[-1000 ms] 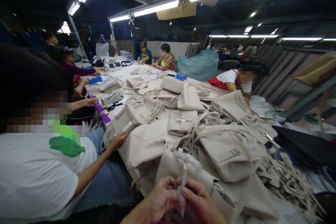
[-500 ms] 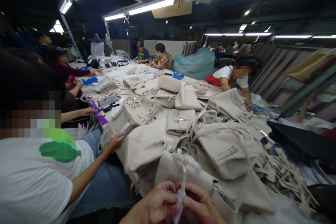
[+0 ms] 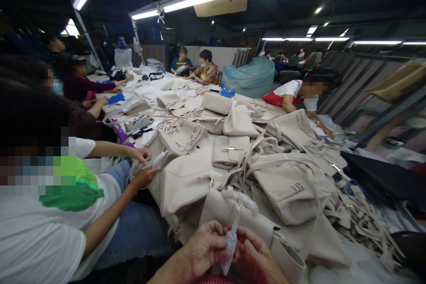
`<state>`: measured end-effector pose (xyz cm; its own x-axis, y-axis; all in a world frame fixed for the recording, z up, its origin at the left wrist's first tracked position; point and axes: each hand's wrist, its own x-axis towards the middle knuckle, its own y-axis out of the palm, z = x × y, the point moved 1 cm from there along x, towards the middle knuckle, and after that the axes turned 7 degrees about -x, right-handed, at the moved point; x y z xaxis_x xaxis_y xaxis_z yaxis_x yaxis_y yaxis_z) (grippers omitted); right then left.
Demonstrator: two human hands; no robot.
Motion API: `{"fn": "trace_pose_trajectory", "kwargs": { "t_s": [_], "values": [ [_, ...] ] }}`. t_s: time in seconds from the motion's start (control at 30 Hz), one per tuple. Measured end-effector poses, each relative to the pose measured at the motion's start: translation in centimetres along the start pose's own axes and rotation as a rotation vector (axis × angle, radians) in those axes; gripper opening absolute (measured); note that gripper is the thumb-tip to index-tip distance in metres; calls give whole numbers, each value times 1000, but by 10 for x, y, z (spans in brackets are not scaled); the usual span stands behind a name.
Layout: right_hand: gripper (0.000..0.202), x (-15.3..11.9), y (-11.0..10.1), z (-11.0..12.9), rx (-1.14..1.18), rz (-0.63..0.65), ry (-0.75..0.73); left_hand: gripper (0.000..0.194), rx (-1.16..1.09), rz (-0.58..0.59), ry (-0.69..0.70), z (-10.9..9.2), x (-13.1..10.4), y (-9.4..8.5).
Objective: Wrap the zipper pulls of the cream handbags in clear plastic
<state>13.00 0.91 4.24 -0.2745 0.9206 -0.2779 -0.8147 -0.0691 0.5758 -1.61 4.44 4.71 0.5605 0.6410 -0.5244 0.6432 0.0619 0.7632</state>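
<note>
At the near edge, left hand (image 3: 203,250) and right hand (image 3: 254,257) keep pinching the white plastic strip (image 3: 232,239) on the cream handbag (image 3: 233,213), fingertips now closer together.

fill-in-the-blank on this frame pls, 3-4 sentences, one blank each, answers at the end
1. The left hand and right hand pinch a thin strip of clear ____ between them.
2. The table is heaped with handbags of a ____ colour.
3. The co-worker in the white T-shirt sits on the wearer's ____ side.
4. A big blue-green bag stands at the ____ end of the table.

Missing words: plastic; cream; left; far
</note>
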Motion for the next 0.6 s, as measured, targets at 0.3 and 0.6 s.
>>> {"fn": "trace_pose_trajectory", "kwargs": {
  "t_s": [0.3,0.6],
  "values": [
    [28,0,-2,-6,68,-5,55,34,-23,82,-142,-3,-5,2],
    [27,7,4,-21,86,12,30,33,9,228,-201,5,0,-11]
  ]
}}
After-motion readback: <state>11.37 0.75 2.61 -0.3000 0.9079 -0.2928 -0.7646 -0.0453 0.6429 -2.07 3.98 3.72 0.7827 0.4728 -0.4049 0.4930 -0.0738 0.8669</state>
